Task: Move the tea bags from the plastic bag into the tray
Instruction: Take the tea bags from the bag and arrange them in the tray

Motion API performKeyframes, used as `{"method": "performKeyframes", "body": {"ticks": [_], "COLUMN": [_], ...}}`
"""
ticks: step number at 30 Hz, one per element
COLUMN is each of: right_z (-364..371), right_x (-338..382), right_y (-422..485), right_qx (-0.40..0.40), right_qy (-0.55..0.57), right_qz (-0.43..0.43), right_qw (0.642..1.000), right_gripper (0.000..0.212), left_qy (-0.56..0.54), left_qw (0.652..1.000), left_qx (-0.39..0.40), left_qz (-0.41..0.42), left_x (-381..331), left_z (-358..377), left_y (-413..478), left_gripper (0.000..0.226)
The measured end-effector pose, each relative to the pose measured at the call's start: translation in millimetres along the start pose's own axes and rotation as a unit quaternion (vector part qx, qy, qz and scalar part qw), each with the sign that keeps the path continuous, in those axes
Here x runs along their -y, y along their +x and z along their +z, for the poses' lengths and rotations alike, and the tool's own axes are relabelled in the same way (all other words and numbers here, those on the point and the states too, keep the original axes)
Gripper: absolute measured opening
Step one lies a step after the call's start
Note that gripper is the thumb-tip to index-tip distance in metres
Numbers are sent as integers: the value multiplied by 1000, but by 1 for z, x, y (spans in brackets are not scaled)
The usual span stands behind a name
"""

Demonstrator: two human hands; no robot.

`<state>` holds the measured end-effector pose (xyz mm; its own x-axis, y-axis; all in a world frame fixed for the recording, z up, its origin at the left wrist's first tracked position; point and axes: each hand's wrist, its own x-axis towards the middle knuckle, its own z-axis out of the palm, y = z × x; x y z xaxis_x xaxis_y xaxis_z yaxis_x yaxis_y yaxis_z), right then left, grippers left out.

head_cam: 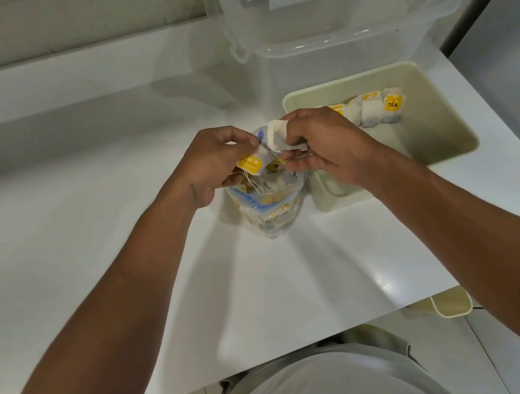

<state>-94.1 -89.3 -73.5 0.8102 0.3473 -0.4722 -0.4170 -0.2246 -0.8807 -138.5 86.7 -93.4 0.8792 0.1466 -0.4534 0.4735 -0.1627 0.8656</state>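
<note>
Bench near edge bare; open room at 9 o'clock. Bag upright at centre, tea bags inside. Above it left hand and right hand pinch tea bags. Tray at 2 o'clock, touching bench's right edge, holds a row; tag reads "TEA". Clear tub beyond.

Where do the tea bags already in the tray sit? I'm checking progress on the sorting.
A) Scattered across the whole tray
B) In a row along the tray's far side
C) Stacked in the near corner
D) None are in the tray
B: the tea bags stand in a row along the far side of the tray.
</note>
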Motion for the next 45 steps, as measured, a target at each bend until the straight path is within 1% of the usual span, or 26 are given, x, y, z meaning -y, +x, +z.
{"method": "performKeyframes", "body": {"ticks": [3, 7, 9, 10, 11, 12, 13, 14, 15, 16, 17, 18, 20, 21, 22, 25, 27, 29, 31, 33, 35, 36, 39, 41, 43, 45], "right_z": [2, -1, 0, 0, 1, 1, 0, -1, -2, -4, -5, -6, -6, -6, -6, -9, -13, -16, -17, -17, -16, -16, -18, -21, -26, -31], "right_x": [-1, -5, -7, -9, -10, -11, -11, -10, -9, -7, -4, -3, -2, -3, -3, -2, 1, 2, 3, 4, 5, 6, 7, 8, 9, 9], "right_y": [-1, -1, -1, 0, 0, 1, 2, 3, 3, 4, 3, 3, 2, 2, 1, 2, 2, 3, 3, 3, 3, 2, 0, -1, -1, -1], "right_qx": [16, 23, 18, 15, 11, 5, -1, -8, -19, -29, -36, -37, -26, -22, -21, -38, -34, -42, -39, -25, -9, -1, 2, -9, -27, -42], "right_qy": [-4, -39, -44, -46, -47, -48, -46, -45, -47, -54, -66, -77, -94, -99, -108, -145, -133, -171, -173, -158, -170, -175, -176, -174, -180, -206], "right_qz": [-12, -36, -41, -42, -44, -44, -46, -48, -52, -57, -65, -74, -90, -101, -118, -167, -161, -167, -154, -136, -134, -132, -119, -116, -119, -143], "right_qw": [1000, 998, 998, 998, 998, 998, 998, 998, 997, 996, 995, 994, 991, 990, 987, 974, 977, 970, 972, 978, 976, 976, 977, 978, 976, 967], "right_gripper": [22, 17, 15, 14, 12, 12, 12, 12, 11, 9, 7, 8, 7, 5, 3, 2, 4, 6, 7, 16, 22, 21, 17, 10, 3, 7], "left_qy": [-88, -195, -216, -180, -88, 60, 218, 329, 383, 390, 386, 392, 453, 476, 483, 463, 453, 452, 464, 492, 498, 493, 456, 408, 310, 225], "left_qw": [995, 973, 969, 979, 995, 998, 972, 937, 916, 914, 917, 915, 886, 873, 869, 880, 885, 888, 885, 869, 865, 867, 888, 911, 949, 971], "left_qx": [42, 115, 116, 91, 43, -18, -65, -79, -62, -26, 12, 39, 44, 34, 27, 41, 59, 59, 24, -22, -41, -41, -19, 8, 37, 59], "left_qz": [-36, -35, -38, -32, -14, 19, 57, 88, 104, 103, 94, 84, 86, 97, 105, 102, 84, 57, 41, 45, 48, 50, 64, 65, 53, 47], "left_x": [1, -1, -1, -1, 1, 4, 7, 9, 10, 10, 11, 12, 15, 15, 15, 11, 8, 7, 6, 7, 9, 9, 6, 1, -3, -7], "left_z": [0, -1, -1, 0, 1, 1, 1, 1, 0, 0, 0, 3, 12, 17, 21, 26, 27, 29, 35, 43, 50, 52, 49, 40, 27, 18], "left_y": [0, -3, -5, -5, -4, -2, -2, -3, -4, -6, -9, -10, -11, -11, -10, -9, -7, -3, 2, 6, 8, 8, 9, 9, 7, 5], "left_gripper": [15, 31, 32, 30, 27, 24, 22, 20, 17, 12, 12, 21, 36, 38, 36, 27, 21, 21, 35, 42, 36, 33, 28, 27, 24, 22]}}
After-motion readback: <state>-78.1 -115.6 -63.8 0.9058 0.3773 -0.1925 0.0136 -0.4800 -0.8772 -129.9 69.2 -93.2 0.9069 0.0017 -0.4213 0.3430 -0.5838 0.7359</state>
